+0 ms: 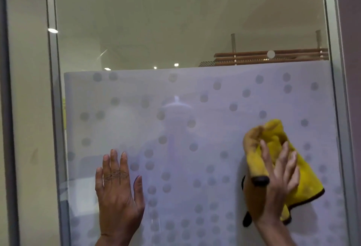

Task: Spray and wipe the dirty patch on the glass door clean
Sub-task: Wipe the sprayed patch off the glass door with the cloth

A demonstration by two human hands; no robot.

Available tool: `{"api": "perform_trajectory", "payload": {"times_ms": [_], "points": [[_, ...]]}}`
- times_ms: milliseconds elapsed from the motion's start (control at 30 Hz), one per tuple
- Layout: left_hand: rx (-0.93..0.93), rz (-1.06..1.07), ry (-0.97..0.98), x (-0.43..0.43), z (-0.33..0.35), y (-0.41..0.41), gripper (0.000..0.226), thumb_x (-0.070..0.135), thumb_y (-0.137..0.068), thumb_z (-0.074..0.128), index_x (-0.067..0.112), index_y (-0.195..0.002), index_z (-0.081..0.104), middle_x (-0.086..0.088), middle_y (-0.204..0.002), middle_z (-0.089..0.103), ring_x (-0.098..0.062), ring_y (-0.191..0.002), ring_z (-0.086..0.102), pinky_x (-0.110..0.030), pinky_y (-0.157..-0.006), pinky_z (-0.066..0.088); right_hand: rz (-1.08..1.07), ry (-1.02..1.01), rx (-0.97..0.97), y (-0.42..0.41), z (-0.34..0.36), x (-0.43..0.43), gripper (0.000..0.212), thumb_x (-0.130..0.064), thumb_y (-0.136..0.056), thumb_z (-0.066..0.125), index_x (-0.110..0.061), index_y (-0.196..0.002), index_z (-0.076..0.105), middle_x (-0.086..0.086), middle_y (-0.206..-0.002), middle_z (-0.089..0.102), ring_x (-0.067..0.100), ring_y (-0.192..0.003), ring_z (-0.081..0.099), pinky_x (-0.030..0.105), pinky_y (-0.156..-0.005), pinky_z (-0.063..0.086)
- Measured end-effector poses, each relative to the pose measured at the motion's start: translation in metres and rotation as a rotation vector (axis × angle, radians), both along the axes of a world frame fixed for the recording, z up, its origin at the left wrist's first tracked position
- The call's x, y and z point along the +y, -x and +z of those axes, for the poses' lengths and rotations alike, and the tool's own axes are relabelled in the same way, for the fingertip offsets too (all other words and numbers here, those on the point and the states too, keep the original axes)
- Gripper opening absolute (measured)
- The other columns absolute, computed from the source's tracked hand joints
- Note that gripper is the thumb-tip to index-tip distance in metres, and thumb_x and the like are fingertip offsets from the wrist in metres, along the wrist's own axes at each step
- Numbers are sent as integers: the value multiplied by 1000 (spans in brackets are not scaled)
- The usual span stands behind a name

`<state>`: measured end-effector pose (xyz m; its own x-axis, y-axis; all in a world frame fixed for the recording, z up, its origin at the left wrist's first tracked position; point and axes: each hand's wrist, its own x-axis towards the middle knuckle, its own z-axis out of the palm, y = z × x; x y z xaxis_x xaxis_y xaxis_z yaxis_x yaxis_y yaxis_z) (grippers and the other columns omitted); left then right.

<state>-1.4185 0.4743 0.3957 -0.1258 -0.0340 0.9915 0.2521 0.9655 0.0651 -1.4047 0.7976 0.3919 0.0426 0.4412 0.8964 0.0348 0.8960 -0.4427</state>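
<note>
I saw the left hand laid flat on the glass door, fingers up and spread, holding nothing. Right of it, the right hand pressed a bunched yellow cloth with dark edging against the frosted, dotted film. I could make out no dirty patch or writing.

head cam: only view | faces the glass door straight on, tilted slightly up | very near, pane fills the frame | frame edges at left and right | both hands enter from the bottom edge | wide-angle bowing at sides
</note>
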Motion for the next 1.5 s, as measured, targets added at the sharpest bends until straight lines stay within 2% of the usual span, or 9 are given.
{"api": "perform_trajectory", "payload": {"times_ms": [167,300,467,567,733,867,1000,1167,1500], "points": [[-27,3,3,1,0,-3,65,40,-104,28,-1,-155,28,-20,-166,23,-37,-155,21,-57,-125,20,156,120,30,2,111,-26,60,-22,-99,44,-42,-155,35,17,-166,27,42,-152,24,60,-118,22],[-15,21,7,1,-1,-1,64,33,-102,36,-1,-155,27,-20,-166,23,-35,-156,20,-58,-124,21,262,-209,-14,-7,155,-87,66,-20,-90,37,-41,-152,41,18,-167,23,43,-154,18,64,-119,17],[-16,16,19,-1,-3,0,65,21,-98,43,1,-156,24,-22,-166,22,-34,-157,16,-61,-123,21,398,-656,-141,-17,79,-147,84,-21,-66,65,-34,-148,52,22,-166,23,43,-155,16,67,-117,19],[-19,36,28,-3,-3,0,62,21,-100,41,3,-157,23,-20,-166,21,-35,-156,18,-62,-121,23,429,-779,-205,-17,-24,-149,63,-27,-78,69,-33,-140,60,19,-161,36,39,-151,32,65,-111,33],[-25,-10,-22,3,0,-5,61,30,-104,33,4,-157,23,-18,-167,23,-32,-157,17,-59,-124,20,178,-496,-138,2,-99,-68,38,-28,-111,31,-43,-144,44,8,-168,26,31,-153,29,59,-104,41],[-38,4,-13,1,-1,-5,63,33,-104,34,3,-158,22,-18,-167,21,-33,-157,17,-60,-124,20,113,-126,-21,-3,-42,-32,56,-17,-112,29,-45,-158,16,15,-167,24,38,-153,24,62,-117,27],[-45,13,-17,2,-1,-4,63,34,-105,32,4,-158,20,-18,-168,19,-33,-157,15,-61,-123,21,177,75,51,7,63,-52,48,-28,-108,30,-40,-155,36,18,-165,30,42,-151,28,61,-117,27],[-31,-1,-16,2,-1,-5,60,33,-107,28,3,-158,20,-18,-168,18,-33,-157,15,-60,-125,18,280,-169,25,-4,126,-130,46,-34,-108,32,-40,-151,43,20,-166,25,42,-154,20,64,-118,18],[116,-136,-107,-1,-3,1,54,32,-108,33,2,-153,36,-15,-162,33,-33,-154,26,-50,-125,17,497,-613,-164,-20,-80,-155,51,-21,-83,71,-35,-131,67,12,-159,41,34,-151,34,57,-115,33]]}}
